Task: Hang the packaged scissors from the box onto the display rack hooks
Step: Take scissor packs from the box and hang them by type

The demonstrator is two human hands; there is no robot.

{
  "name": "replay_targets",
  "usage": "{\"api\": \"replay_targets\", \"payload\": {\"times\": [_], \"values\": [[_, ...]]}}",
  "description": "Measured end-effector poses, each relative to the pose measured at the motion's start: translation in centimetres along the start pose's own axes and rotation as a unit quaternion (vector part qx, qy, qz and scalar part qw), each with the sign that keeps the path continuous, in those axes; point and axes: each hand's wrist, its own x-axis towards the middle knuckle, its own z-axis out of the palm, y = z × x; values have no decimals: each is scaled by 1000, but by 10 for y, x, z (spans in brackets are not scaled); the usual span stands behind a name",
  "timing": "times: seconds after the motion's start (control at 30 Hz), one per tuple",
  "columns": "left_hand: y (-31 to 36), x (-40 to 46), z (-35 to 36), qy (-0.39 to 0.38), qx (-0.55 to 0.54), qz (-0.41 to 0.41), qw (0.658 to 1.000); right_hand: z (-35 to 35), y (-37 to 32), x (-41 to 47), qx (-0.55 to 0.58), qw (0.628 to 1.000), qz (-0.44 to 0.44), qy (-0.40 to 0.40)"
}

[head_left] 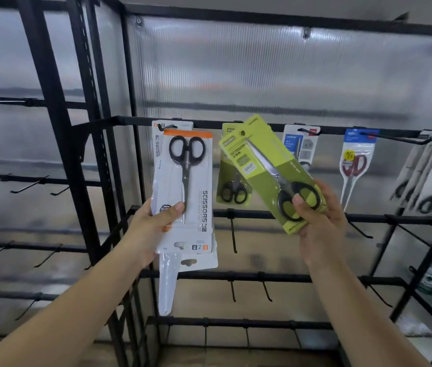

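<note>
Right fingers (299, 201): curled round the bottom of the green scissors pack (270, 173); the thumb presses on the black handles.
Left fingers (176, 209): pinching a bunch of white scissors packs (185, 186) low down, thumb on the front.
Green pack: right of middle in the frame, tilted, its long side running up and to the left, its hole (242, 133) at the top end.
What the next move turns on: the hole sits just beside the top rail, near the hook where another green pack (229, 186) hangs. I think the pack must slide its hole onto that hook.
Nearer hand: the right hand (318, 221) is nearer that hook.
White packs: middle of the frame, standing upright, in front of a white pack on a hook (166, 126).
Arms: both reach up and forward from the bottom corners.
Rack (58, 123): black bars; blue pack (298, 147) and red scissors pack (355, 160) hang further right.
Box: not in the picture.
</note>
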Motion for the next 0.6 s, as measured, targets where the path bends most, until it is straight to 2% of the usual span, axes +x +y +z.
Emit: {"api": "replay_targets", "payload": {"times": [0.2, 0.5, 0.6], "values": [[-2, -3, 7, 5, 9, 0, 1000, 13, 11, -12, 5, 998, -5, 67], [1, -11, 4, -2, -1, 4, 1000, 12, 26, -17, 41, 995, 3, 94], [1, -12, 3, 4, -1, 2, 1000, 14, 34, -14, -11, 996, 0, 89]]}}
